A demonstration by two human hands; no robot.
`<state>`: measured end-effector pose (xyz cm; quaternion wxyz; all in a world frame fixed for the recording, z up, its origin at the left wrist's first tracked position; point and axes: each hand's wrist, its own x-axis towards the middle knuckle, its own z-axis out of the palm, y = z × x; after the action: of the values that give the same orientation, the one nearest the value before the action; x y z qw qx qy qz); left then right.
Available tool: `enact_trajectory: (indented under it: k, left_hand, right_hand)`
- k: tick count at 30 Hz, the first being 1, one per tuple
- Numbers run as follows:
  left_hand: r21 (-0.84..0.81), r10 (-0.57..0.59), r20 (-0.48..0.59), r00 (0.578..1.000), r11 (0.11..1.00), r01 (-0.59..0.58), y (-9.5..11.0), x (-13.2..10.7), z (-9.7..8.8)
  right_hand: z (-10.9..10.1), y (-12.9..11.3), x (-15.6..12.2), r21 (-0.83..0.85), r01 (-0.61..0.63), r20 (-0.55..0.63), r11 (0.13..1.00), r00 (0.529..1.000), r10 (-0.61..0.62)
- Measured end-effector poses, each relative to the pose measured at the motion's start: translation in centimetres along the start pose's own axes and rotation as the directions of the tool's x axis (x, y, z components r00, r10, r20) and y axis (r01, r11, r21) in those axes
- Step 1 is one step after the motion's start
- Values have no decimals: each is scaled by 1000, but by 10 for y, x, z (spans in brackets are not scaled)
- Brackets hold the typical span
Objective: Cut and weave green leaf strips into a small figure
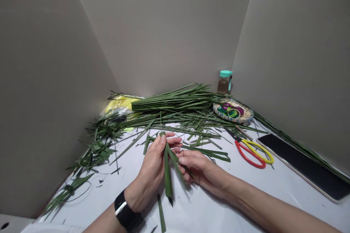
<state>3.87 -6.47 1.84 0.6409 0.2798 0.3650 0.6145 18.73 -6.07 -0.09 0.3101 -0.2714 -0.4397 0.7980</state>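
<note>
Green leaf strips [167,174] hang down between my two hands over the white table. My left hand [156,154], with a black watch on the wrist, pinches their upper end between thumb and fingers. From the right, my right hand [195,165] closes its thumb and fingers on one strip that slants down to the right. The other strip dangles straight, its tip just above the table. Loose leaf pieces [206,151] lie behind my right hand. A separate strip [161,213] rests on the table below my hands.
A thick bundle of long leaves [175,100] lies along the back. Scissors with red and yellow handles [254,153], a tablet [303,164], a woven plate [247,114] and a bottle [223,83] stand or lie rightward. Leaf scraps [98,151] cover the left edge; grey partitions [169,36] surround the table.
</note>
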Motion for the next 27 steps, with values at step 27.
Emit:
enact_trajectory:
  k: [27]
  left_hand:
    - [420, 103, -20, 994, 903, -85, -4, 2, -6]
  right_hand:
    - [-14, -6, 4, -330, 106, -179, 938, 969, -173]
